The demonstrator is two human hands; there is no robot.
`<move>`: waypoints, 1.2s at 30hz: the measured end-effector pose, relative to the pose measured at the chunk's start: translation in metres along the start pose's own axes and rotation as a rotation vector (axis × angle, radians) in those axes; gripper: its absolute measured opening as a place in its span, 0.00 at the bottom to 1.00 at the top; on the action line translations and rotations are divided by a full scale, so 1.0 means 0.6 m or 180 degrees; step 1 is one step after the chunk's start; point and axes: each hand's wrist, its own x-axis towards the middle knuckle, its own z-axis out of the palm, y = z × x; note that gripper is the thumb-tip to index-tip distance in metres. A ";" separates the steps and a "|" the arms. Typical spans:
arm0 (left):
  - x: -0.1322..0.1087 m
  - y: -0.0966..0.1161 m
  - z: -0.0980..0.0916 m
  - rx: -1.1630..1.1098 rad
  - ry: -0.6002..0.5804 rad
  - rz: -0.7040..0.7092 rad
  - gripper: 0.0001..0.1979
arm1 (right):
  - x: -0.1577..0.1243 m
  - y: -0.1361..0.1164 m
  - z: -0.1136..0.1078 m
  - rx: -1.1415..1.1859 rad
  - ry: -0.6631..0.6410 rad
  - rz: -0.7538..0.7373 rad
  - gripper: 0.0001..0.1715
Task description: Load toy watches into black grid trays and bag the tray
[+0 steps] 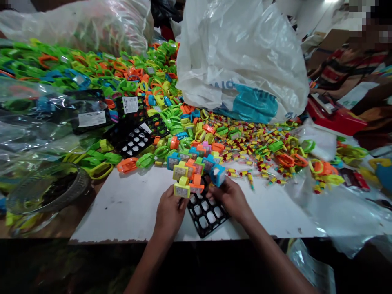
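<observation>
A black grid tray (210, 218) lies tilted toward me on the white board, its nearer cells bare. Colourful toy watches with square faces stand in its farther cells, among them a yellow toy watch (181, 188) and an orange toy watch (196, 184). My left hand (169, 212) is closed at the tray's left edge, just below the yellow watch; its fingertips are partly hidden. Between the fingers of my right hand (231, 198) is a blue toy watch (217, 175), held over the tray's right side.
Loose toy watches (88, 65) heap across the back and left. Small yellow-and-red tubes (245, 141) spread before a big white plastic bag (241, 53). More black trays (131, 139) and a clear bowl (50, 190) sit left. Another person's striped sleeve (337, 69) shows at right.
</observation>
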 end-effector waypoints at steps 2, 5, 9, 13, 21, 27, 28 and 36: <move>0.001 -0.002 0.000 -0.0095 0.0021 0.0064 0.08 | 0.007 0.004 0.025 0.0161 -0.0009 -0.0099 0.10; 0.000 -0.003 0.000 -0.0088 0.0027 0.0111 0.08 | 0.014 0.005 0.037 -0.0018 0.0164 -0.0362 0.09; -0.002 -0.004 0.001 -0.0062 0.0056 0.0131 0.07 | 0.009 0.014 0.034 -0.0573 0.0569 -0.0511 0.12; -0.003 -0.009 0.005 -0.0130 0.0117 0.0172 0.06 | 0.006 0.024 0.034 -0.0524 0.0681 -0.0458 0.11; -0.004 -0.010 0.005 -0.0022 0.0009 0.0137 0.06 | 0.002 0.009 0.034 -0.1680 0.0523 -0.0814 0.12; -0.006 -0.009 0.004 -0.0080 0.0022 0.0068 0.06 | 0.001 0.006 0.034 -0.1783 0.0660 -0.0656 0.09; -0.006 -0.009 0.004 -0.0099 0.0020 0.0067 0.06 | 0.001 0.008 0.033 -0.1812 0.0669 -0.0640 0.10; -0.004 -0.006 0.005 -0.0105 -0.0100 -0.0025 0.08 | -0.004 0.025 0.027 -0.1861 0.0813 -0.0545 0.15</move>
